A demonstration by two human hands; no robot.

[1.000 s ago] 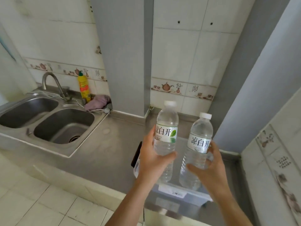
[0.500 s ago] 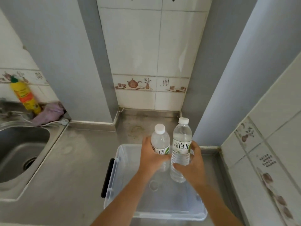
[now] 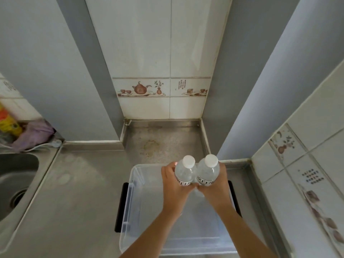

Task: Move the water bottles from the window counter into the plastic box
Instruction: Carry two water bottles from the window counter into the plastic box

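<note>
While left hand (image 3: 174,189) and right hand (image 3: 214,187) each wrap curled fingers round a clear white-capped water bottle (image 3: 184,174) (image 3: 207,171), upright and touching above the far edge of the translucent plastic box (image 3: 134,192), releasing high risks toppling.

Home kitchen: steel sink (image 3: 16,175), steel counter (image 3: 83,192), tiled walls (image 3: 158,53).

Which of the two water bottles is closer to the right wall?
The bottle in the right hand, the right bottle. Its cap sits slightly farther back than that of the left bottle, which the left hand grips.
</note>
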